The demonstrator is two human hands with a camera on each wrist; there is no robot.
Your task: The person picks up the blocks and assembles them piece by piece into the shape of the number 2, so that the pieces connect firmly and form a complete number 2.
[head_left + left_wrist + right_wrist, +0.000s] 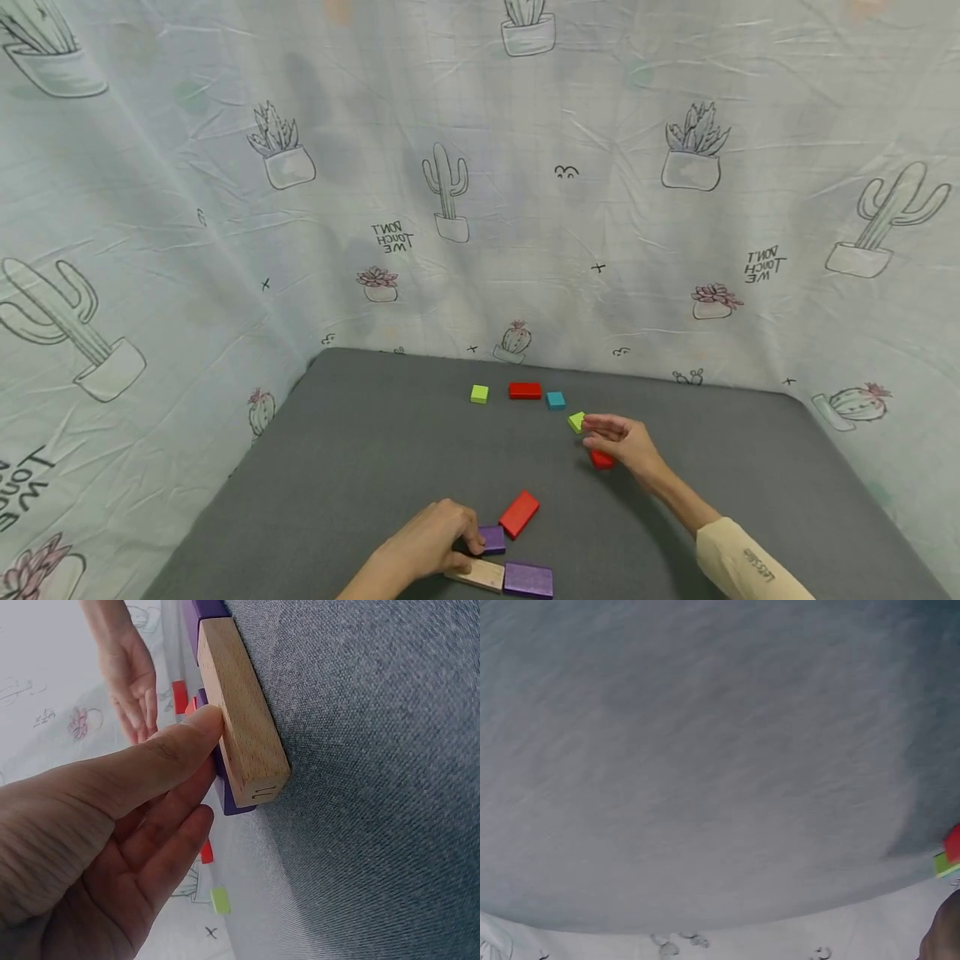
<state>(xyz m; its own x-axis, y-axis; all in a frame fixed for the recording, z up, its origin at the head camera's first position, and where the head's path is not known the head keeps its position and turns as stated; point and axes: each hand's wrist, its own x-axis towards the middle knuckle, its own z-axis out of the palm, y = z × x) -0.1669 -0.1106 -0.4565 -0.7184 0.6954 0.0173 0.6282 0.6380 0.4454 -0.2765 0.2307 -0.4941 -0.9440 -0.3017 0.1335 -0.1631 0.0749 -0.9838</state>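
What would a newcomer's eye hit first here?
Likely the white cactus-print cloth filling the upper head view. Against the gray table, the uncovered red block near front centre pops next. Then the left hand at front, thumb on a wooden block; the right hand sits farther back, partly hiding another red block.

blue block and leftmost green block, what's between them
A red block lies between the blue block and the leftmost green block, in the head view.
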